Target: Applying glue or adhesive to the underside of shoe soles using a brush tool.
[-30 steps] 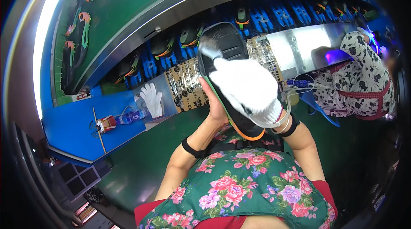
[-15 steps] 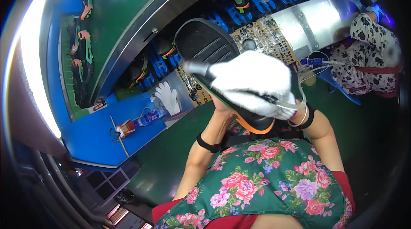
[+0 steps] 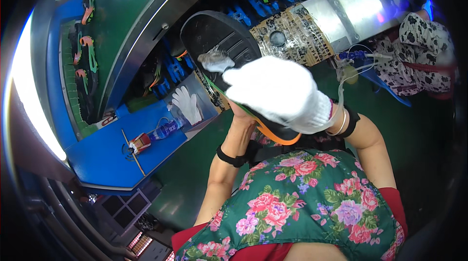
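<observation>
Raised closer to the camera since the earlier frame, the black shoe sole (image 3: 219, 41) is gripped underneath by the left hand (image 3: 242, 114); the gloved right hand (image 3: 280, 92) presses a small cloth (image 3: 214, 61) onto it.

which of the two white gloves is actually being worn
The white glove on the right hand, pressed on the black shoe sole held up in front. The other white glove lies flat and empty on the blue bench.

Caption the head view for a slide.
Gloved right hand rubs a black shoe sole that the left hand supports from below.
</observation>
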The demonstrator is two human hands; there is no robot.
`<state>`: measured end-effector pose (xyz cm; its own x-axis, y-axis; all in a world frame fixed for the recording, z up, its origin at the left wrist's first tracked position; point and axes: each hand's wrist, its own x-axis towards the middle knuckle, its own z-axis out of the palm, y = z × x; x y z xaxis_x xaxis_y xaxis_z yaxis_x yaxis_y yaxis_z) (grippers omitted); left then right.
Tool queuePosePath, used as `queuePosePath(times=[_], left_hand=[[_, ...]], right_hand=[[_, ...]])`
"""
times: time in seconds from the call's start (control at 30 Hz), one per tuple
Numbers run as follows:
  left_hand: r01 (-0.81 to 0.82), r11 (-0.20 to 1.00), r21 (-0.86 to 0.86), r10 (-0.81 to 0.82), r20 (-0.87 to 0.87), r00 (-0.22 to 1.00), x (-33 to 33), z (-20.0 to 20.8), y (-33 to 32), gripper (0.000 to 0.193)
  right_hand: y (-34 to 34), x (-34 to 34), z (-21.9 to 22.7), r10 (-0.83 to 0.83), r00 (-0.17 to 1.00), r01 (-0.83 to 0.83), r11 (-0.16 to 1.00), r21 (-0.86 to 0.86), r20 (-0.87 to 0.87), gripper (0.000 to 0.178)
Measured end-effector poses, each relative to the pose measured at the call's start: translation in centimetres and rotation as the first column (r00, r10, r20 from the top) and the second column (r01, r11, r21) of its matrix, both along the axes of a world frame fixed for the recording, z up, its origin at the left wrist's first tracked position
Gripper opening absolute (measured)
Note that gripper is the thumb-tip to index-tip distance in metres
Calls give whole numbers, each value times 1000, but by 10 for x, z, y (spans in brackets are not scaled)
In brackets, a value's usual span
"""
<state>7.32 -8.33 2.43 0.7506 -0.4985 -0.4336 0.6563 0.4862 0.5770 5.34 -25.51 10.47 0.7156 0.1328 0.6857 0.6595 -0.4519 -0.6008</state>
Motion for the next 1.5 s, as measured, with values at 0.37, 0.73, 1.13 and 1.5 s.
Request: queuePosePath(times=[0.37, 0.73, 1.13, 1.5], left_hand=[[-151, 988, 24, 152, -44, 987, 7, 1, -3, 93], [-100, 995, -6, 100, 148, 984, 19, -3, -9, 92], [218, 859, -464, -148, 182, 972, 42, 3, -11, 89], [151, 844, -515, -47, 210, 977, 50, 14, -19, 85]], right_hand=[[-1, -11, -9, 111, 991, -109, 994, 23, -74, 29], [-8, -7, -14, 167, 986, -166, 986, 23, -28, 32], [-7, -16, -16, 230, 965, -182, 934, 307, -127, 32], [-13, -26, -19, 206, 955, -101, 903, 417, -215, 34]])
